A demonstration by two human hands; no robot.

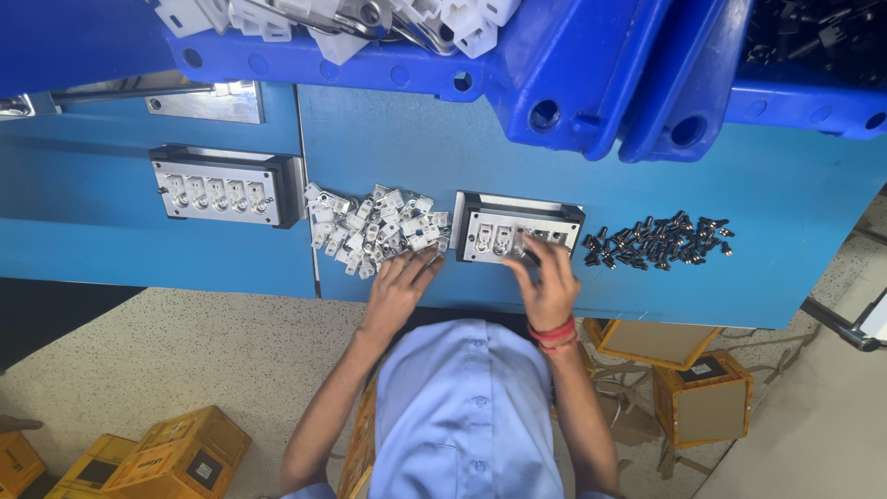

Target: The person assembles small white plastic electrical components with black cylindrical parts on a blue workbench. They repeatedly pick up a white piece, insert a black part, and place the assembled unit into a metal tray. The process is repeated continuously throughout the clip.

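On a blue workbench [416,166] a metal fixture block [516,228] with a row of sockets lies in front of me. My right hand [547,282], a red band at its wrist, rests its fingertips on that block's sockets; I cannot tell if it pinches a small part. My left hand [399,286] reaches into a pile of small white plastic pieces [374,229] just left of the block, fingers spread on them. A heap of small dark metal screws or pins [658,242] lies right of the block.
A second fixture block [222,185] with filled sockets sits at the left. Blue crates [573,65] with white and dark parts stand along the far edge. Yellow boxes [176,457] and brown cartons [702,397] are on the floor.
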